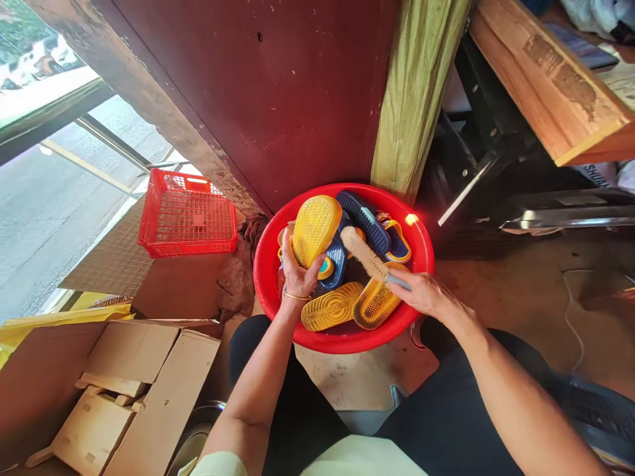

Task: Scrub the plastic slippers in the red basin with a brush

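My left hand grips a yellow slipper, holding it sole up over a red basin. In my right hand is a scrubbing brush with pale bristles and a grey handle; its head is to the right of the slipper, apart from it. Several more slippers lie in the basin: a dark blue slipper at the back, a yellow slipper at the front and a yellow slipper beneath my right hand. A blue and yellow slipper rests by the right rim.
A red plastic crate stands at the left on cardboard. Near it lies a brown cloth. An open cardboard box with wooden pieces is at lower left. Behind the basin rise a dark red panel and a wooden post.
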### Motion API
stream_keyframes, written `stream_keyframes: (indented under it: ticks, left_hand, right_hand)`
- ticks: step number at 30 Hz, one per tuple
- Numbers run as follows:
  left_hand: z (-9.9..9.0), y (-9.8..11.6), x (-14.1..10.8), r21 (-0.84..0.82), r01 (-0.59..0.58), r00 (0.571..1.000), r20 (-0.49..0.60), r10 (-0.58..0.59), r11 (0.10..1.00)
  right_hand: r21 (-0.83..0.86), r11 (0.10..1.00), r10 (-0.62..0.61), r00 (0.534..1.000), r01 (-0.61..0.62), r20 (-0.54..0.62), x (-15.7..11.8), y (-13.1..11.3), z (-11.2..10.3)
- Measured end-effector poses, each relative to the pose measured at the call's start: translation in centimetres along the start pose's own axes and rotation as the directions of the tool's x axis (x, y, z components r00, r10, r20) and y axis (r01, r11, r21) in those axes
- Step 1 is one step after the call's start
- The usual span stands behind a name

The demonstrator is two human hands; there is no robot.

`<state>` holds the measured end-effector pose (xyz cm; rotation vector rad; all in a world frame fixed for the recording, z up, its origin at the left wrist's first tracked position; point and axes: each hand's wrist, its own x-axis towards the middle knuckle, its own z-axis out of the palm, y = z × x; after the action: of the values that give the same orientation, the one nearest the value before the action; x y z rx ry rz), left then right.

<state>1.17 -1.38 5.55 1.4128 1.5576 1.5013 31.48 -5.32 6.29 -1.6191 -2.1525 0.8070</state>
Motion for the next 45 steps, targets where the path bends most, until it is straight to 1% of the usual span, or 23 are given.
stream_keyframes:
  ticks: [2,4,7,12,15,19,22,24,25,27,30,31,32,33,34,35,36,37,38,39,40,42,45]
  left_hand:
    - [-0.2,0.2,0.1,0.045,-0.046,0.999,-0.018,0.046,0.998]
    - [-0.3,0.4,0.1,0.085,-0.084,0.996,-0.032,0.087,0.993]
    - [-0.3,0.2,0.3,0.083,-0.108,0.993,-0.034,0.111,0.991]
    - [0.1,-0.7,0.5,-0.032,-0.097,0.995,-0.005,0.097,0.995]
    - [0.4,-1.3,0.5,-0.042,-0.062,0.998,0.021,0.063,0.997]
    - [0.9,-2.1,0.8,-0.009,0.05,0.997,0.052,-0.049,0.999]
    - [1.1,-2.7,1.2,0.042,0.096,0.983,0.154,-0.102,0.994]
    - [1.2,-3.1,1.4,0.111,0.083,0.967,0.233,-0.107,0.99]
    - [1.3,-3.3,1.4,0.145,0.083,0.964,0.24,-0.116,0.986]
    - [1.3,-3.6,1.2,0.179,0.111,0.973,0.179,-0.144,0.978]
    - [0.9,-3.4,0.3,0.205,0.12,0.99,0.048,-0.133,0.971]
    - [0.6,-3.2,-0.2,0.254,0.089,0.993,0.058,-0.107,0.963]
    - [0.3,-2.9,-0.7,0.326,0.041,0.989,0.119,-0.084,0.945]
    - [-0.1,-2.6,-1.4,0.41,-0.018,0.97,0.23,-0.084,0.912]
    - [-0.4,-2.3,-2.1,0.495,-0.087,0.922,0.368,-0.118,0.865]
    - [-0.7,-2.1,-2.8,0.571,-0.166,0.847,0.5,-0.181,0.804]
    - [-0.8,-2.0,-3.6,0.631,-0.242,0.758,0.597,-0.262,0.738]
    - [-0.9,-2.0,-4.3,0.674,-0.31,0.683,0.649,-0.337,0.671]
    - [-0.8,-2.0,-4.9,0.703,-0.357,0.625,0.669,-0.402,0.615]
    - [-0.5,-2.0,-5.4,0.722,-0.386,0.589,0.672,-0.449,0.575]
    - [-0.2,-2.0,-5.6,0.733,-0.4,0.566,0.67,-0.48,0.551]
    - [0.2,-1.9,-5.4,0.734,-0.402,0.541,0.672,-0.505,0.546]
    - [0.0,-1.2,-4.1,0.702,-0.428,0.543,0.703,-0.458,0.57]
  right_hand:
    - [-0.012,1.0,-0.006,0.997,0.005,-0.082,0.4,0.6,0.1]
    - [-0.059,0.998,-0.026,0.992,0.019,-0.125,0.8,0.7,0.3]
    - [-0.131,0.991,-0.051,0.989,0.032,-0.137,1.4,0.2,0.5]
    - [-0.223,0.973,-0.086,0.986,0.053,-0.144,2.0,-0.4,0.4]
    - [-0.24,0.969,-0.107,0.972,0.055,-0.208,2.2,-0.2,0.6]
    - [-0.19,0.981,-0.092,0.936,0.028,-0.339,2.5,-0.4,1.3]
    - [-0.132,0.989,-0.11,0.909,0.061,-0.402,2.8,-1.5,2.0]
    - [-0.111,0.985,-0.165,0.909,0.132,-0.383,3.0,-2.4,2.7]
    - [-0.112,0.98,-0.196,0.915,0.167,-0.353,3.2,-2.7,3.1]
    - [-0.143,0.971,-0.225,0.932,0.191,-0.283,3.6,-3.0,3.9]
    - [-0.223,0.967,-0.17,0.963,0.123,-0.208,4.3,-2.4,4.7]
    - [-0.248,0.964,-0.145,0.971,0.095,-0.191,4.5,-2.0,4.8]
    - [-0.268,0.96,-0.126,0.976,0.076,-0.177,4.7,-1.7,4.9]
    - [-0.282,0.957,-0.117,0.979,0.066,-0.168,4.8,-1.4,4.9]
    - [-0.287,0.956,-0.119,0.979,0.067,-0.167,5.0,-1.2,4.9]
    - [-0.282,0.956,-0.133,0.975,0.08,-0.177,5.1,-1.1,4.9]
    - [-0.269,0.958,-0.159,0.968,0.103,-0.195,5.1,-1.2,4.9]
    - [-0.253,0.958,-0.191,0.957,0.133,-0.218,5.2,-1.3,4.9]
    - [-0.239,0.956,-0.225,0.945,0.168,-0.238,5.2,-1.5,5.0]
    - [-0.23,0.952,-0.258,0.934,0.202,-0.246,5.2,-1.8,5.1]
    - [-0.225,0.946,-0.285,0.928,0.233,-0.241,5.2,-2.1,5.2]
    - [-0.22,0.935,-0.32,0.929,0.278,-0.188,5.1,-2.6,5.6]
    - [-0.242,0.938,-0.282,0.953,0.25,-0.11,5.4,-2.9,6.1]
